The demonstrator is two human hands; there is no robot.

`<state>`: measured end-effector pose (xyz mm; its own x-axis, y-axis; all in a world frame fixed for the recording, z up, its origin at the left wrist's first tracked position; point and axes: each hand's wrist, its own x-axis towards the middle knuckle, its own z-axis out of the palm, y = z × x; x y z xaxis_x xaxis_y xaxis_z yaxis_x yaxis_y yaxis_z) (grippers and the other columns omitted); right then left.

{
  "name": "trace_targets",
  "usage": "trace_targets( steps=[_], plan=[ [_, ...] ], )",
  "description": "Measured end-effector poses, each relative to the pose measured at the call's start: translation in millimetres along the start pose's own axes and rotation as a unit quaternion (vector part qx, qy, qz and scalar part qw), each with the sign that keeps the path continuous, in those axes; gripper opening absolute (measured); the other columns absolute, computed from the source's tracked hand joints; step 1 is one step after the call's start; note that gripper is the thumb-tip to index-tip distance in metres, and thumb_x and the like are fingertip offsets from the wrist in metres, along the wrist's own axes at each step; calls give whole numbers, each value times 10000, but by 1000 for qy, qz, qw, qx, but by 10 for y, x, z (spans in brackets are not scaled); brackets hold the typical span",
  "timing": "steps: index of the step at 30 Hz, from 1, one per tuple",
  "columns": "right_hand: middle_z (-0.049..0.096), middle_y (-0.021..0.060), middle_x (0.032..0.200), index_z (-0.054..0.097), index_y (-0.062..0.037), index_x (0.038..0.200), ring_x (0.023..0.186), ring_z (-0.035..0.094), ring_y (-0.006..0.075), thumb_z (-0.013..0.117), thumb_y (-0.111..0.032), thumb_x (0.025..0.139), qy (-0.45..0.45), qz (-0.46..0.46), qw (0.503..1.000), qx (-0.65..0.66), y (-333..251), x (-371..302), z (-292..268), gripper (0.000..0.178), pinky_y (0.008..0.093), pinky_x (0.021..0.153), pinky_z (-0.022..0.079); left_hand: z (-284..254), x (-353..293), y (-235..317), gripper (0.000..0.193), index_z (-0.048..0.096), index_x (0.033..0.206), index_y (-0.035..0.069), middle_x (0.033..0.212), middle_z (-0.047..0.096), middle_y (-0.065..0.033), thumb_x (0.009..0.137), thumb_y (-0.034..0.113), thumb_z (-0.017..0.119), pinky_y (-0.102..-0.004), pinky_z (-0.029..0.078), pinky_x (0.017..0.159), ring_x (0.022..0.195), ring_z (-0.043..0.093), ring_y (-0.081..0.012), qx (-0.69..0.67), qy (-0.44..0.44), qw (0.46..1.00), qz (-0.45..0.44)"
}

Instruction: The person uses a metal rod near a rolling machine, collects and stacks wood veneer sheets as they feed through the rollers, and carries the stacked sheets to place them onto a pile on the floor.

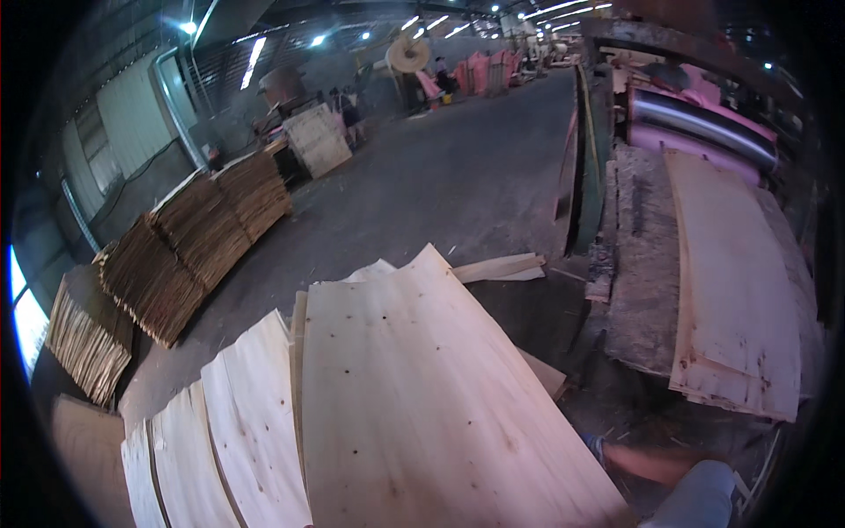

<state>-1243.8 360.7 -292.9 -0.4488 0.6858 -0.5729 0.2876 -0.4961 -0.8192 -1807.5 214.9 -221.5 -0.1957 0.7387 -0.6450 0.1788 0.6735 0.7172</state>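
Observation:
A broad, pale wood veneer sheet (414,378) with small dark knots fills the lower middle, tilted and reaching toward me. From the lower right comes my right forearm, bare below a light grey sleeve. My right hand (593,445), in what looks like a bluish glove, is closed at the sheet's right edge; its fingers are hidden behind the wood. My left hand is out of view. Left of the big sheet, several narrower veneer sheets (251,422) lie side by side, overlapping at their edges. Loose veneer strips (502,267) stick out beyond the sheet's far corner.
At right, more veneer sheets (735,290) lie on a rough, stained bed before a machine with a shiny metal roller (700,128). Tall veneer stacks (189,233) stand at left. A dark floor aisle (440,167) runs back toward pink bundles (484,75).

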Motion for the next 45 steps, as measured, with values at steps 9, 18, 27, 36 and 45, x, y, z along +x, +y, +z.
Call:
trace_targets(
  steps=[9,18,27,36,45],
  plan=[
    [573,86,961,525,-12,1039,832,551,199,491,-236,800,103,-13,984,147,-204,-774,-97,330,330,693,447,55,-128,617,302,543,912,-68,847,572,-135,668,107,580,-361,464,637,767,555,-235,127,49,983,124],
    [572,53,970,523,-37,1055,828,554,153,531,-121,784,238,-160,940,183,122,-2565,-642,283,291,708,454,1662,-834,1753,330,527,950,-58,904,540,-158,690,142,566,-352,445,703,793,528,-247,46,7,949,312],
    [564,60,979,520,-2,1032,851,534,139,548,-92,761,292,-314,850,305,1046,-4383,-1695,287,280,720,450,3731,-1102,2385,327,531,919,-68,818,559,-137,670,133,594,-333,464,640,693,550,-230,-10,-151,906,395],
    [570,65,958,531,-5,1006,826,540,146,545,-84,757,584,-179,783,116,1117,-5917,-2953,262,277,701,455,6079,-691,3533,375,524,901,-86,794,564,-136,646,166,635,-334,460,648,680,556,-228,-28,-341,878,334],
    [576,89,916,529,1,975,783,554,174,545,-27,730,631,-206,713,226,1140,-7064,-4296,247,282,673,463,8326,-195,3706,483,435,1108,4,1152,435,-163,681,165,595,-325,423,786,993,488,-247,278,-275,838,380]
  ],
)
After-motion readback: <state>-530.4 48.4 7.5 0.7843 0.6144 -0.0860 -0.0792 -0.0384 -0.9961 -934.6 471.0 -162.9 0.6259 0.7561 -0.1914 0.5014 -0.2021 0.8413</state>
